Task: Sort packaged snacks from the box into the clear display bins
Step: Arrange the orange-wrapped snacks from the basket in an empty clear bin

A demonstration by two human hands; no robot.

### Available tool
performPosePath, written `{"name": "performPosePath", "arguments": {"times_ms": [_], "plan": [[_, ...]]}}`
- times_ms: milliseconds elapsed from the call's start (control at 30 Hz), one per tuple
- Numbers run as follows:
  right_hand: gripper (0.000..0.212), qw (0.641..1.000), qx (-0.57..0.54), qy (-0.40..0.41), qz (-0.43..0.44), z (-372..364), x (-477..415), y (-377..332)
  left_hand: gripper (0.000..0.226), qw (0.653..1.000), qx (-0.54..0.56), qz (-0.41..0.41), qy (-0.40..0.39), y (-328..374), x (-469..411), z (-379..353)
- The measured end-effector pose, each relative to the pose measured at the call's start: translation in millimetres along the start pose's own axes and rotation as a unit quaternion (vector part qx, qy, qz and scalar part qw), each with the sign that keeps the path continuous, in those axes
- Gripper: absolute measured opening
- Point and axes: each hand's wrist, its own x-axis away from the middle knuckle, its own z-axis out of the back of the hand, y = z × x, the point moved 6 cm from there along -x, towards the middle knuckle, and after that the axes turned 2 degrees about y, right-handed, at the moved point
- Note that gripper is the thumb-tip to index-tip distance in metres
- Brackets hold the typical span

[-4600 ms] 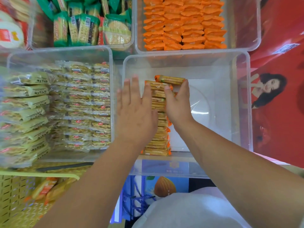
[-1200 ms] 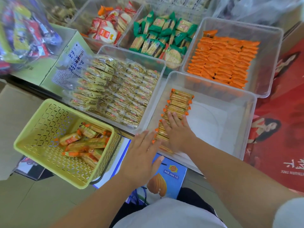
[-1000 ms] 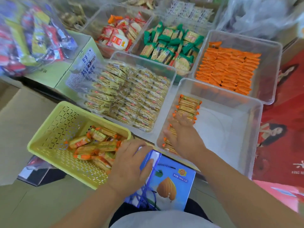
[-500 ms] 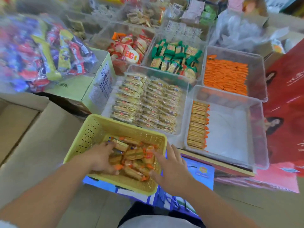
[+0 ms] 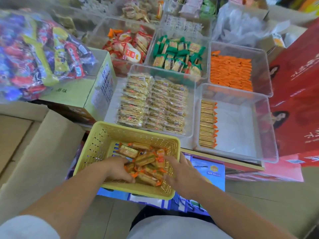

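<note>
A yellow perforated basket point(image 5: 134, 130) sits in front of me with a loose heap of orange-ended snack packets point(image 5: 146, 159) in it. My left hand point(image 5: 119, 171) is inside the basket, its fingers curled around some of the packets. My right hand point(image 5: 181, 175) reaches over the basket's right rim with fingers spread, touching the heap. To the right stands a clear bin point(image 5: 269, 128) with one neat row of the same packets point(image 5: 207, 125) along its left wall; the remainder of its floor is bare.
Other clear bins hold pale yellow packets point(image 5: 155, 104), orange packets point(image 5: 231, 73), green packets point(image 5: 177, 54) and red-white packets point(image 5: 129, 47). A cardboard box point(image 5: 34, 144) stands at left, red cartons point(image 5: 296, 94) at right, and a blue box point(image 5: 210, 171) lies under the basket.
Both hands have left the clear bin and moved down-left into the yellow basket. The left hand has closed on packets; the right hand has come up to the heap.
</note>
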Motion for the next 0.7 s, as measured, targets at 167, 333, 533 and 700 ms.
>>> {"name": "performPosePath", "arguments": {"times_ms": [167,333,533,700], "plan": [[0.066,1.000,-0.014,0.006,-0.004,0.3,-1.3,2.0,0.120,1.000,-0.001,0.001,0.005,-1.5,-8.0,-3.4],[0.063,1.000,-0.012,0.010,-0.012,-2.2,-1.4,4.1,0.114,1.000,0.023,-0.013,0.010,-4.2,-14.0,-6.1],[0.069,0.997,-0.013,0.068,-0.014,3.9,0.7,4.2,0.098,0.999,0.031,-0.040,-0.009,-0.2,-13.5,4.2],[0.063,0.942,0.137,0.291,0.096,31.6,14.1,-30.6,0.091,0.998,-0.017,-0.052,-0.041,2.5,-10.0,6.5]]}}
